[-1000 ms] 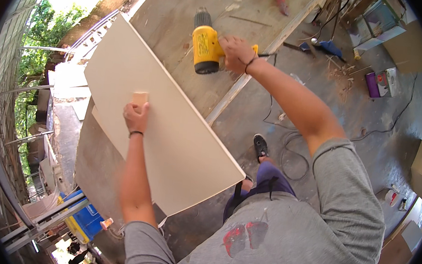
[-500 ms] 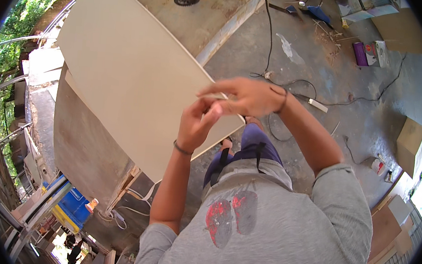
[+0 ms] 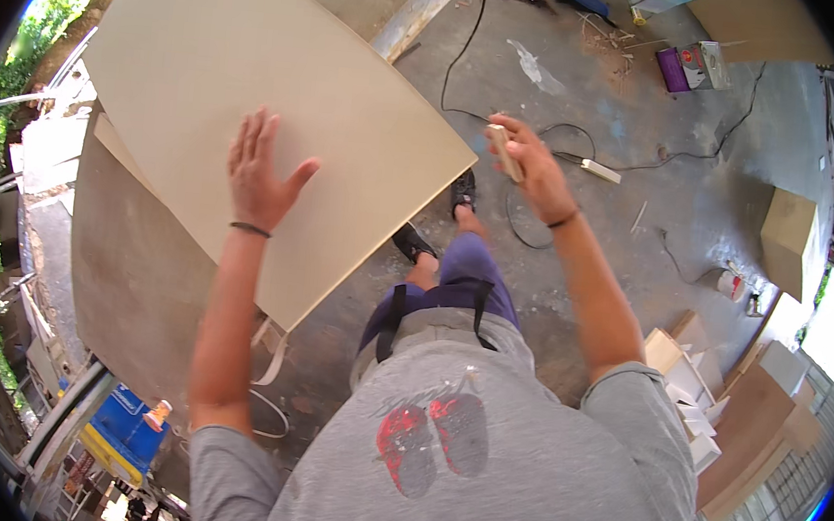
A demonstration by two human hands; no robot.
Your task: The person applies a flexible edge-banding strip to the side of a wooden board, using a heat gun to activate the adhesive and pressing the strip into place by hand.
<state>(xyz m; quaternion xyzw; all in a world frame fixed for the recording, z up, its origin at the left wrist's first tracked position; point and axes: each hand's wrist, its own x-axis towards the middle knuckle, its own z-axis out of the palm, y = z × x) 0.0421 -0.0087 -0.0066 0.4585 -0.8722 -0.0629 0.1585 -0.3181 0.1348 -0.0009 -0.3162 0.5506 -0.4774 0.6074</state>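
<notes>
A large cream-coloured flat panel [image 3: 207, 54] lies before me, its near right corner jutting toward my feet. Over its surface my left hand [image 3: 264, 176] is stretched out flat, palm down, fingers and thumb apart; whether it touches the panel I cannot tell. Just off the panel's right edge, my right hand [image 3: 540, 180] is closed around a small pale block [image 3: 506, 153], narrow and flat-sided. The fingers hide part of the block, and it is apart from the panel.
Under the panel is a brown worktop [image 3: 131, 236]. A black cable [image 3: 450, 70] trails over the concrete floor to a white power strip [image 3: 600, 170]. Beyond stand a purple-and-white box [image 3: 687, 68] and a cardboard box [image 3: 789, 234]. A blue-and-yellow container [image 3: 129, 429] stands at lower left.
My hands, close together over the panel's right edge before, have parted. The left moved left and opened out; the right moved right, now showing the block. The yellow tool left the view.
</notes>
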